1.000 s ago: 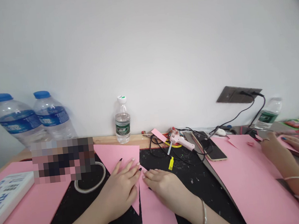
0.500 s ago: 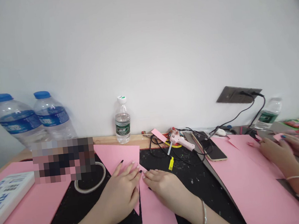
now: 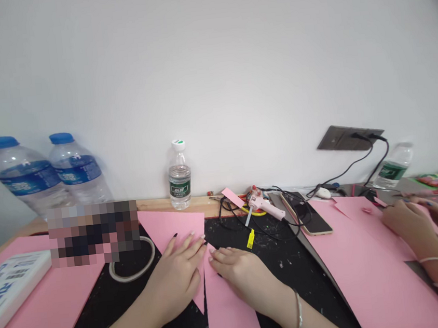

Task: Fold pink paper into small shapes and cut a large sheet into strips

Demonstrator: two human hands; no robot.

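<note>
Pink card (image 3: 171, 231): where is it lying, and what's around it?

It lies on a black mat (image 3: 292, 260) on a wooden table (image 3: 176, 204), under my hands; a narrow dark slit shows in it below them. A white wall (image 3: 231, 53) rises behind the table; a wall socket plate (image 3: 349, 137) has black cables plugged in; two large water bottles (image 3: 28, 173) (image 3: 78, 168) lean at the left, and a small water bottle (image 3: 179, 176) stands upright at the back.

What else is on the table near you?

A wide pink sheet (image 3: 43, 318) lies to my left, with a white box (image 3: 9, 295) on it; another pink sheet (image 3: 371, 273) lies to my right; a co-worker's hands (image 3: 405, 220) are at work at the far right; a phone (image 3: 308, 217) sits just beside the mat's right side; a pink glue gun (image 3: 265, 208) lies at the back; a tape roll (image 3: 133, 280) lies on the mat.

And your fingers?

My left hand (image 3: 174, 281) and right hand (image 3: 242, 279) lie on the card, almost meeting; my fingers (image 3: 188, 245) are flat and closed together, pressing without gripping anything.
</note>
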